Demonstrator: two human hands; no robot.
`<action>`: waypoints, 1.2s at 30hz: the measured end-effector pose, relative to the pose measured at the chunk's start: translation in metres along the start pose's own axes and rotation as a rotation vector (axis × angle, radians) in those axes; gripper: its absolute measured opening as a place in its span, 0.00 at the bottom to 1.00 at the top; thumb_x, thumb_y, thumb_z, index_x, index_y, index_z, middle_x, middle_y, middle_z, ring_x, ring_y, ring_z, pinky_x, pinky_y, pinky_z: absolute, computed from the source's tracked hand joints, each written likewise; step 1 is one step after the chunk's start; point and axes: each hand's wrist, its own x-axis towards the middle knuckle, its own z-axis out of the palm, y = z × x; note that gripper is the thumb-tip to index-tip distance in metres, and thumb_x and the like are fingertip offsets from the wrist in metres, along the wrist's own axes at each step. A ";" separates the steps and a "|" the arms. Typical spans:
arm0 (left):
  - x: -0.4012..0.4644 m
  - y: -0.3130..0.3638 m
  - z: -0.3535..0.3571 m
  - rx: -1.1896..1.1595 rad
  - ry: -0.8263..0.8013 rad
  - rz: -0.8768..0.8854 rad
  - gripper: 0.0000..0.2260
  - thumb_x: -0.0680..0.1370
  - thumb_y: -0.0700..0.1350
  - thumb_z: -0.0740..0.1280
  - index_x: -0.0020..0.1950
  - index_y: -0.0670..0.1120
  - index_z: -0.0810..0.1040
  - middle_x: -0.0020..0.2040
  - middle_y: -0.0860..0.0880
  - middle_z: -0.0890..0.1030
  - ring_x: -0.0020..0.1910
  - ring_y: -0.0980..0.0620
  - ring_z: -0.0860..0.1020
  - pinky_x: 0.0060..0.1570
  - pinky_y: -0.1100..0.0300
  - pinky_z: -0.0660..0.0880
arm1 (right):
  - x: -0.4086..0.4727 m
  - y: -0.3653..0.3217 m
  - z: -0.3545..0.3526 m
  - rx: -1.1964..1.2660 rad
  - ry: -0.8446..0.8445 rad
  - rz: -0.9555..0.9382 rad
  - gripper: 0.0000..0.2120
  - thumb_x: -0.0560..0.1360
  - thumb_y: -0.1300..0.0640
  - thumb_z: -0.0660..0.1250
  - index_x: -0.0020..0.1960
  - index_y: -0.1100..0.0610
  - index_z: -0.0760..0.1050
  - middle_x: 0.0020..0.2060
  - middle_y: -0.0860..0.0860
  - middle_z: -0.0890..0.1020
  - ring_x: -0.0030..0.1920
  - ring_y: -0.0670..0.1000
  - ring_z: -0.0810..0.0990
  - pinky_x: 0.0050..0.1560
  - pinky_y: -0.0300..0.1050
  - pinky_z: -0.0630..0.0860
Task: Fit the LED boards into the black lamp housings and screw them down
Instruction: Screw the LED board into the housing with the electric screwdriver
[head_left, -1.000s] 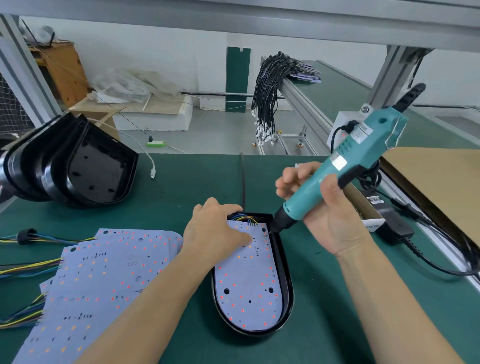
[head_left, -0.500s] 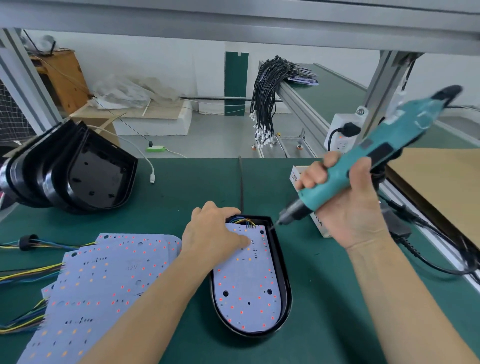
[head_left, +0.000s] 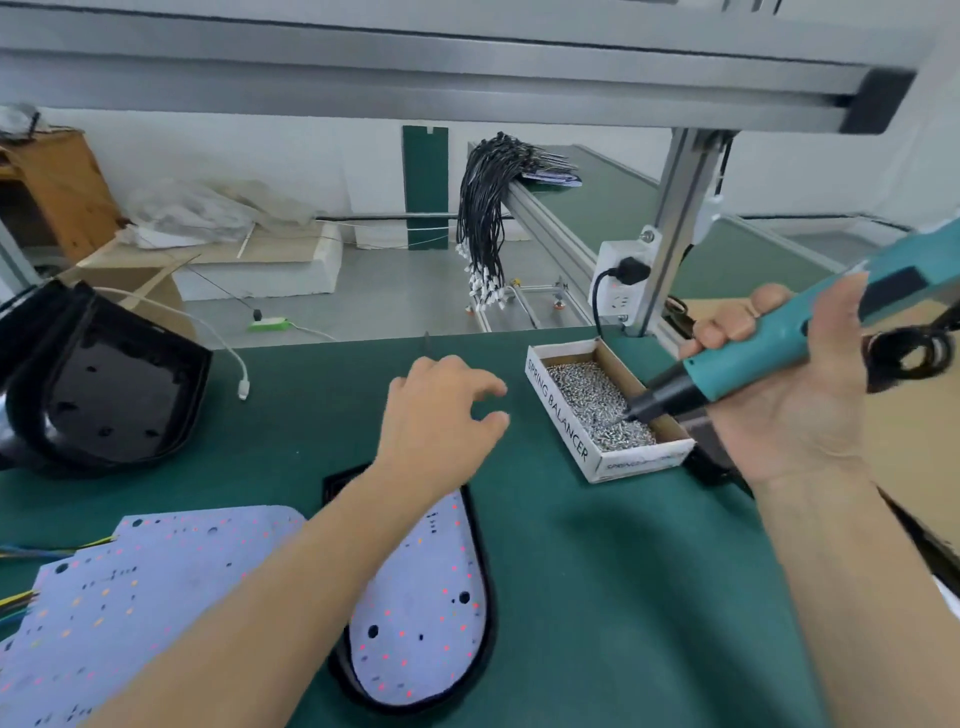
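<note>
A black lamp housing (head_left: 480, 561) lies on the green mat near me with a pale LED board (head_left: 421, 613) seated inside it. My left hand (head_left: 441, 410) hovers above the housing's far end, fingers spread and loosely bent, holding nothing. My right hand (head_left: 789, 395) grips a teal electric screwdriver (head_left: 753, 358); its black tip dips into a white cardboard box of small silver screws (head_left: 597, 405). A stack of loose LED boards (head_left: 130, 597) with coloured wires lies at the lower left. Nested empty black housings (head_left: 98, 384) stand at the left.
A white charging cable (head_left: 228, 358) trails across the mat beside the housings. A power socket (head_left: 621, 286) hangs on the aluminium frame post behind the screw box. Cardboard (head_left: 914, 467) and the screwdriver's black cord (head_left: 909, 358) lie to the right. A bundle of black wires (head_left: 483, 218) hangs at the back.
My right hand swung the screwdriver away from the housing to the right and dipped its tip into the screw box. My left hand lifted off the LED board.
</note>
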 end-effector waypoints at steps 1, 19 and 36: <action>0.012 0.017 0.007 -0.012 -0.029 0.084 0.11 0.76 0.48 0.67 0.58 0.53 0.81 0.55 0.50 0.80 0.58 0.47 0.72 0.61 0.52 0.67 | -0.001 -0.001 0.000 -0.004 0.014 -0.005 0.29 0.53 0.35 0.78 0.40 0.51 0.68 0.32 0.46 0.72 0.36 0.48 0.71 0.44 0.42 0.72; 0.069 0.080 0.099 0.456 -0.410 0.151 0.13 0.77 0.39 0.60 0.33 0.47 0.66 0.32 0.52 0.72 0.41 0.47 0.72 0.70 0.41 0.49 | -0.016 -0.011 -0.005 -0.027 0.114 -0.042 0.32 0.51 0.35 0.80 0.40 0.52 0.67 0.31 0.46 0.71 0.35 0.47 0.70 0.45 0.41 0.72; 0.059 0.072 0.089 -0.087 -0.214 0.051 0.07 0.75 0.43 0.68 0.38 0.52 0.78 0.35 0.57 0.75 0.45 0.52 0.73 0.58 0.54 0.61 | -0.022 -0.013 0.005 -0.025 0.114 -0.062 0.29 0.53 0.36 0.79 0.39 0.52 0.68 0.32 0.47 0.71 0.35 0.47 0.70 0.45 0.42 0.72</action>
